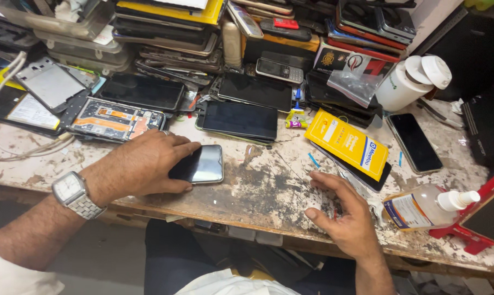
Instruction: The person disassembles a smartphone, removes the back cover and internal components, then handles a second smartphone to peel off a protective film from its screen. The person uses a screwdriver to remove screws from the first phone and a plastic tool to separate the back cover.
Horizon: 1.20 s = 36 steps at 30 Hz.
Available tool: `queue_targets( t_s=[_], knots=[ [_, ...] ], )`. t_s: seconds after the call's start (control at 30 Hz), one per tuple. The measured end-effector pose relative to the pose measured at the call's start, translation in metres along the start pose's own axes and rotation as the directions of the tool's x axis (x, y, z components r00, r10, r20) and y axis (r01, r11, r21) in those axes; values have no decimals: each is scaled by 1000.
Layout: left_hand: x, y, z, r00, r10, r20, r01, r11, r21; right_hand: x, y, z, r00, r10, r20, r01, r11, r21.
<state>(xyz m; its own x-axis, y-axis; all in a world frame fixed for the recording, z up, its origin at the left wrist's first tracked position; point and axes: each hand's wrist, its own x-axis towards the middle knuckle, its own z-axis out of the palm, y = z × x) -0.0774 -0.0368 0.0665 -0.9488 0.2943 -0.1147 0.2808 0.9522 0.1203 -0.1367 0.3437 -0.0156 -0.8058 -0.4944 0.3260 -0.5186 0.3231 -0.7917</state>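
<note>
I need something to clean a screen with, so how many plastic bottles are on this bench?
2. A white bottle with its flip cap open stands at the back right; a clear pump bottle lies on its side at the front right edge. The clutter may hide others.

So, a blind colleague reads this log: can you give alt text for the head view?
The left hand rests on a dark phone on a worn workbench, the empty right hand hovering nearby. Behind lie stacked phones, a yellow packet and a pump bottle.
</note>
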Motion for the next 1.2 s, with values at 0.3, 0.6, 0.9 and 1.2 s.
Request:
queue_targets(
  t_s=[0.3, 0.6, 0.9, 1.2],
  knots=[
    [9, 15, -3, 898, 184, -399, -266, 951, -159, -7, 6, -3, 1000, -6, 1, 6, 999, 46],
    [29, 52, 34, 937, -261, -233, -234, 26, -972, -13, -2, -1, 999, -6, -51, 6, 1000, 6],
    [47, 82, 76, 909, -345, -232, -372, -425, -825, -19, -2, 3, 993, -53, -107, 41, 992, -118],
    [56, 119, 91, 846, -514, -142, -416, -470, -778, -29, -35, 20, 970, -217, -113, 203, 972, -122]
  ],
)
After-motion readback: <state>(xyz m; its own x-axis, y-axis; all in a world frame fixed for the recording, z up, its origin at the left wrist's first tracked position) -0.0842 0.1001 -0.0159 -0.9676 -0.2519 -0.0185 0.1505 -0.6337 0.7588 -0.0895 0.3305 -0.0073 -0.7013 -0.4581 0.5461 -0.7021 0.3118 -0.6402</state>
